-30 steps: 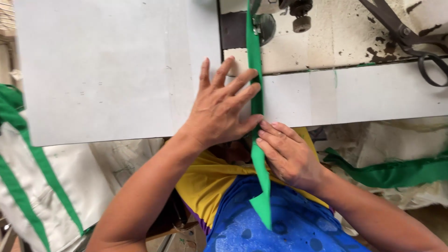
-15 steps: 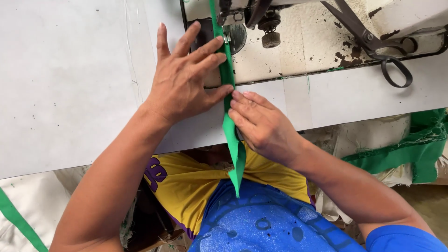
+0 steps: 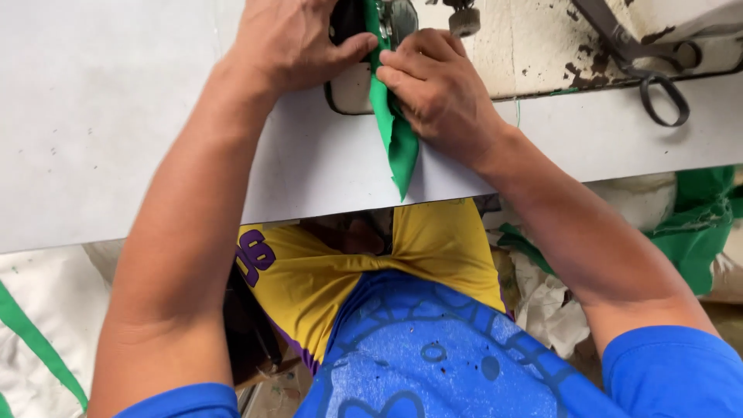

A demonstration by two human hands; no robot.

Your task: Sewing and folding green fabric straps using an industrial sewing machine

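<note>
From the head view, I have both hands up at the top centre of the frame, working a narrow green fabric strip across the white table. The strip runs from the sewing machine's needle area at the top edge down toward me, and its pointed tail hangs just over the table's near edge.

My left hand lies flat on the machine bed just left of the strip, thumb stretched across to touch the cloth; it presses rather than grasps. My right hand sits on the strip's right side with the fingers curled and the tips pinning the cloth down; nothing is gripped inside the hand. Between the two, the strip is held flat and in line.

I judge the step in hand to be guiding the strip under the presser foot, which is only partly in frame, so I cannot tell whether the needle is down. The next move, as I read it, calls for even pressure from both hands and fingertips kept clear of the needle.

At the upper right, dark scissors lie on the worn machine base. More green cloth hangs at the right edge, below the table.
</note>
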